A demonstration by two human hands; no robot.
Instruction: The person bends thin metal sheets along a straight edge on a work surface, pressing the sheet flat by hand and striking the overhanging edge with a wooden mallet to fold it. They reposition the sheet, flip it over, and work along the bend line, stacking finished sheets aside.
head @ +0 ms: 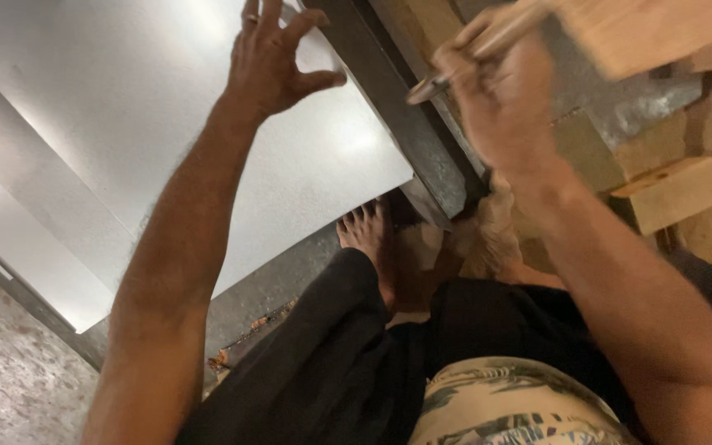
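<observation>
My left hand point(278, 53) hovers with fingers spread over a large shiny metal sheet point(125, 124) that lies flat below me; it holds nothing, and a ring shows on one finger. My right hand point(500, 91) is raised at the upper right and blurred, closed around a thin metal rod-like tool point(447, 70) whose round end points left. A dark steel bar point(409, 124) runs diagonally along the sheet's right edge, between the two hands. A narrower strip of sheet metal point(35, 181) lies on the big sheet at the left.
My bare foot point(368, 235) rests at the sheet's near corner, my dark-trousered legs below. Wooden blocks point(669, 194) and a wooden piece point(653, 29) sit at the right on a dusty surface. Rough concrete floor point(10, 379) shows at the lower left.
</observation>
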